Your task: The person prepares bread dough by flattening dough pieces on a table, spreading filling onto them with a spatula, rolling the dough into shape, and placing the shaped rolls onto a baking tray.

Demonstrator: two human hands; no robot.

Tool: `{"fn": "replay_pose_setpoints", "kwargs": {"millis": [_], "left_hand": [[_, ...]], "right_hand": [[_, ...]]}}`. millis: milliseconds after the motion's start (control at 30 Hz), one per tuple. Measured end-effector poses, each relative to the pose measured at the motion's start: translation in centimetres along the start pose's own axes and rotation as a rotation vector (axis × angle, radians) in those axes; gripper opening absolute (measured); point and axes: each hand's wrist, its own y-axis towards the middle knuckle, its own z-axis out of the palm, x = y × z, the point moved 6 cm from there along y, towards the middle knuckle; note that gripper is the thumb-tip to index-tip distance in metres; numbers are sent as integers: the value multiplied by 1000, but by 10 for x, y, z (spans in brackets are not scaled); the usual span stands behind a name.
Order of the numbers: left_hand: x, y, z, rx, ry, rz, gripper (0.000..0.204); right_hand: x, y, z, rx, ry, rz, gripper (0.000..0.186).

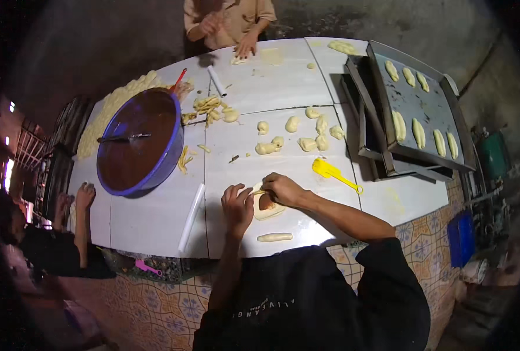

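A flat piece of dough (269,214) lies on the white table in front of me, with a patch of brown filling (265,202) on it. My left hand (237,207) pinches the dough's far left edge between its fingers. At the far right edge, my right hand (282,191) has closed on the same dough, and that edge looks lifted and folded. Fingers hide part of the fold. Just nearer to me rests a rolled dough stick (275,237). A white rolling pin (191,217) lies left of my left hand, and a yellow scoop (333,173) lies beyond my right forearm.
Several dough lumps (292,124) sit mid-table. A blue tub (179,137) of brown filling stands left. Stacked metal trays (415,108) with shaped dough overhang the right side. One co-worker's hand (247,44) presses dough at the far edge; another person's hand (85,196) is at left.
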Motion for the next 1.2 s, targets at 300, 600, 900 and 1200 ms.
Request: {"fn": "replay_pose_setpoints", "kwargs": {"millis": [300, 600, 900, 1200], "left_hand": [[-22, -37, 3, -70, -8, 88, 12], [-56, -44, -11, 76, -49, 126, 13], [-26, -29, 14, -80, 47, 122, 25], [-12, -31, 30, 40, 102, 131, 35]], "right_hand": [[4, -25, 10, 281, 61, 92, 22], [29, -80, 2, 2, 3, 9, 22], [14, -44, -1, -68, 23, 166, 26], [1, -50, 14, -41, -25, 177, 23]]}}
